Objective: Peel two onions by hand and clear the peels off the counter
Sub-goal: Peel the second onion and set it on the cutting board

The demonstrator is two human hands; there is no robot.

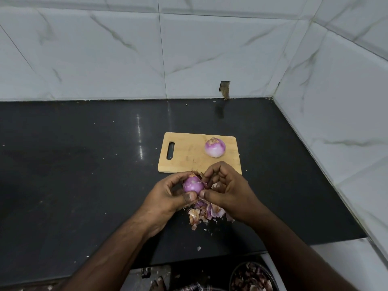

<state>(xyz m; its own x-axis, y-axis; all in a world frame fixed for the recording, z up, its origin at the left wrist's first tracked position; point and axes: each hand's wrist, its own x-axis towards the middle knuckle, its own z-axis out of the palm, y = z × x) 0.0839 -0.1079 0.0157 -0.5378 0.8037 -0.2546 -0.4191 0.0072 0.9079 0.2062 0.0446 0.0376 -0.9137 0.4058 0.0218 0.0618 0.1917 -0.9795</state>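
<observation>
The work surface was a dark, polished stone counter (pixel 84 164) that reflected a vertical streak of light near its middle and carried scattered pale flecks of skin. Behind it and along the right side rose walls of large white tiles (pixel 105 55) with grey marble veining, meeting in a corner at the upper right; a small rough notch (pixel 224 89) was cut into the back tile just above the counter line. A light wooden cutting board (pixel 189 156) with a slotted handle at its left end lay flat on the counter, and a peeled onion (pixel 215 147) rested on the board's far right part, well apart from the hands. Just in front of the board's near edge, the left hand (pixel 168 198) curled around a second onion (pixel 193 185), thumb pressed on its near side and fingers wrapped behind it. The right hand (pixel 226 190) was bent close against the same onion, thumb and fingertips pinching at skin on its right side. A heap of loose peels (pixel 201 214) lay on the counter directly beneath both hands. Below the counter's front edge, a round metal bowl (pixel 234 274) holding more peels sat at the lower right, beside a bare foot (pixel 158 284) on the floor.
</observation>
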